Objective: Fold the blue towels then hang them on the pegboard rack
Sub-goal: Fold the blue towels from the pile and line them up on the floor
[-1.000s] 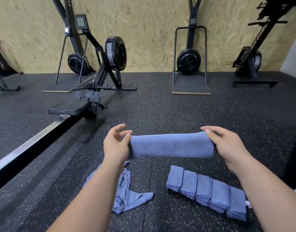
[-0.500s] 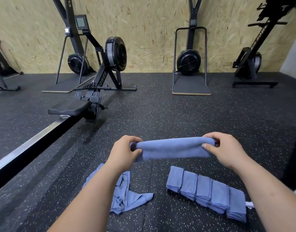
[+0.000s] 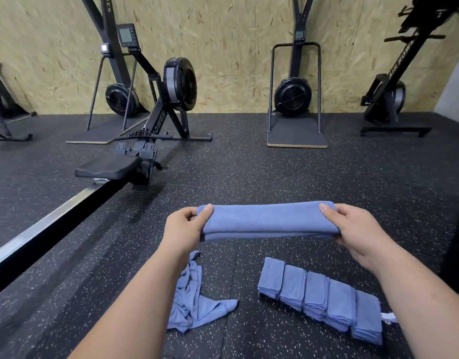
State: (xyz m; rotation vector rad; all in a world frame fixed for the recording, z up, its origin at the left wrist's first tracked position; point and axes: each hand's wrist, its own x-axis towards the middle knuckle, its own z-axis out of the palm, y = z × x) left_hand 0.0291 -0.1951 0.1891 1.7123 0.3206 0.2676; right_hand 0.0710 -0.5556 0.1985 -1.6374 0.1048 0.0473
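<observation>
I hold a blue towel (image 3: 268, 220), folded into a long flat strip, level in the air above the floor. My left hand (image 3: 183, 229) pinches its left end and my right hand (image 3: 358, 229) grips its right end. Below on the floor, a row of several folded blue towels (image 3: 324, 299) leans one against another at the right. A crumpled, unfolded blue towel (image 3: 194, 301) lies at the left, partly hidden by my left forearm. No pegboard rack is in view.
Black speckled rubber floor (image 3: 249, 172) stretches ahead. A rowing machine (image 3: 135, 161) with its seat and long rail runs along the left. More fan machines (image 3: 293, 97) stand against the wooden back wall. A dark object edges the far right.
The towel went from a hanging fold to a flatter, double-layer strip. Both hands closed on its ends, dipped, then spread slightly apart and held it level.
</observation>
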